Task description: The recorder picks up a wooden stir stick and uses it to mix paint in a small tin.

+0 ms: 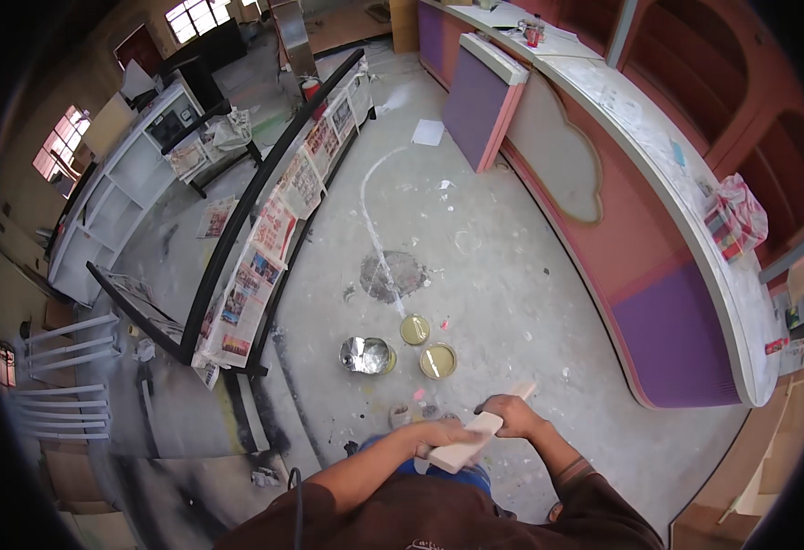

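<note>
- Pale cream wooden block, long and flat-sided, is held in front of the person's torso, above the grey paint-spattered concrete floor.
- Long axis of the block runs on a diagonal: near end low and toward the person's left, far end up and to the right, poking out past the knuckles.
- Left hand is closed over the near, lower end, fingers wrapped across the top face.
- Right hand is closed round the far, upper part; only a short tip of the block shows beyond it.
- Both hands touch the block and sit close together along it; neither is free. Left hand lies nearer the body, right hand further out.
- Blue garment, partly hidden, shows directly under the block.
- On the floor just ahead of the hands: open shiny metal paint tin, and two round yellowish tin lids, one beside the other.
- The tins lie forward and slightly left of the block, apart from it.
- Long curved pink-and-purple counter with white top stands well off to the right.
- Black frame hung with newspaper sheets stands off to the left.
</note>
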A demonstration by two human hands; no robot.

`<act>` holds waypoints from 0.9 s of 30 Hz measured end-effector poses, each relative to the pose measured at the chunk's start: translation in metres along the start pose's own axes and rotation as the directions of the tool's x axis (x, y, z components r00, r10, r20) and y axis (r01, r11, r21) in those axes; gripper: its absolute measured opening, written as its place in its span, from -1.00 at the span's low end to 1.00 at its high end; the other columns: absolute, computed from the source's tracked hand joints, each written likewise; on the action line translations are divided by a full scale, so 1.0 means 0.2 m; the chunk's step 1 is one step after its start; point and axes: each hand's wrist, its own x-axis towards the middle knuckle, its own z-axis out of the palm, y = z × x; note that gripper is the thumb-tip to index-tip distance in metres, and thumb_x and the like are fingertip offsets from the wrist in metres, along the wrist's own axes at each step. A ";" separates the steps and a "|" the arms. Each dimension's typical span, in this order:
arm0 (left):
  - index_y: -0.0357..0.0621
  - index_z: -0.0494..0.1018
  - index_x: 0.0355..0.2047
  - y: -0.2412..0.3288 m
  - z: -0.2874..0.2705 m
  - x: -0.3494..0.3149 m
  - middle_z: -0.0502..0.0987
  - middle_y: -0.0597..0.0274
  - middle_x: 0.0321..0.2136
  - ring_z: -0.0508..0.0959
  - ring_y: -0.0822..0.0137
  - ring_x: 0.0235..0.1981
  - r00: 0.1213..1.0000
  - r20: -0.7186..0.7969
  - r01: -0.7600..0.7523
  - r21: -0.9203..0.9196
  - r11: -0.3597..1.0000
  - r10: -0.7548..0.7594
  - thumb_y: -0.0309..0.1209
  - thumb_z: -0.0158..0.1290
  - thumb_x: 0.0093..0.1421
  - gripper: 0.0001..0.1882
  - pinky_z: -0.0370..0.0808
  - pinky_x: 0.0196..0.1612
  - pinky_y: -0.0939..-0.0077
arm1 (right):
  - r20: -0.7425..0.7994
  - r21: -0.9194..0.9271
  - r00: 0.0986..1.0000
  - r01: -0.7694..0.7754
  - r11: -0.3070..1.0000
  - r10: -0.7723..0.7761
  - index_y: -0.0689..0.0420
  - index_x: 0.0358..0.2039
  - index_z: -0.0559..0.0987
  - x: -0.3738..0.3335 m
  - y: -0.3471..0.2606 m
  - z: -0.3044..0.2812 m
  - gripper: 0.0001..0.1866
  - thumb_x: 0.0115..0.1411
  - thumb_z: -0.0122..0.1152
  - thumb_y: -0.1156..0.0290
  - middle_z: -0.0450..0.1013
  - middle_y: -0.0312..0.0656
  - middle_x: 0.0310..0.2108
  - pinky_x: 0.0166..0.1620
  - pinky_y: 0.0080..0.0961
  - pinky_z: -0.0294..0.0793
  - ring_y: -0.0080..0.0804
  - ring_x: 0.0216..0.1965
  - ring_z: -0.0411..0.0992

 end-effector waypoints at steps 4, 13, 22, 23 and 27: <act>-0.22 0.12 0.36 0.19 -0.26 -0.08 0.28 -0.08 0.27 0.36 -0.04 0.26 0.922 0.308 -0.057 -0.492 0.869 0.235 0.21 -0.17 0.40 -0.19 0.31 0.31 0.08 | -0.190 0.472 0.949 -0.138 0.871 0.253 0.17 -0.27 0.55 0.01 -0.01 0.06 -0.70 0.03 0.37 0.29 0.53 -0.13 -0.34 -0.21 -0.15 0.53 -0.16 -0.33 0.52; -0.18 0.17 0.26 0.06 -0.19 0.64 0.59 -0.17 -0.12 0.62 -0.25 -0.19 0.585 -0.120 -0.500 0.725 0.474 0.802 -0.15 0.32 0.12 -0.18 0.60 -0.16 0.04 | -0.080 0.916 0.138 0.402 0.018 0.987 0.05 -0.34 0.39 0.30 -0.20 -0.21 -0.81 0.31 0.17 0.26 0.27 -0.31 -0.53 -0.24 -0.35 0.40 -0.39 -0.46 0.30; -0.21 0.40 -0.04 -0.21 -0.78 0.84 0.62 -0.05 -0.31 0.66 -0.04 -0.31 0.783 -0.121 -0.128 0.928 0.349 0.610 -0.06 0.32 0.08 -0.39 0.60 -0.24 0.05 | -0.483 0.850 -0.048 0.214 0.481 0.874 0.01 -0.33 0.40 -0.16 0.00 -0.74 -0.73 0.37 0.13 0.11 0.24 -0.36 -0.51 -0.28 -0.47 0.34 -0.50 -0.46 0.26; -0.21 0.37 0.05 -0.14 -0.76 0.78 0.62 -0.10 -0.23 0.66 -0.03 -0.25 0.706 -0.237 -0.164 0.863 0.478 0.668 -0.03 0.34 0.05 -0.30 0.60 -0.17 0.05 | -0.475 0.874 -0.076 0.073 0.480 0.877 0.02 -0.34 0.41 -0.17 0.03 -0.66 -0.72 0.36 0.14 0.10 0.26 -0.35 -0.52 -0.30 -0.47 0.36 -0.50 -0.46 0.28; -0.19 0.18 0.30 0.30 -0.41 0.76 0.52 -0.22 -0.01 0.61 -0.08 -0.08 0.294 0.110 -0.599 0.796 0.093 0.949 -0.10 0.37 0.02 -0.07 0.54 -0.01 0.05 | -0.375 0.907 -0.100 -0.246 0.342 0.922 0.05 -0.37 0.45 0.04 0.06 -0.21 -0.72 0.21 0.27 0.13 0.33 -0.30 -0.53 -0.34 -0.43 0.41 -0.45 -0.46 0.35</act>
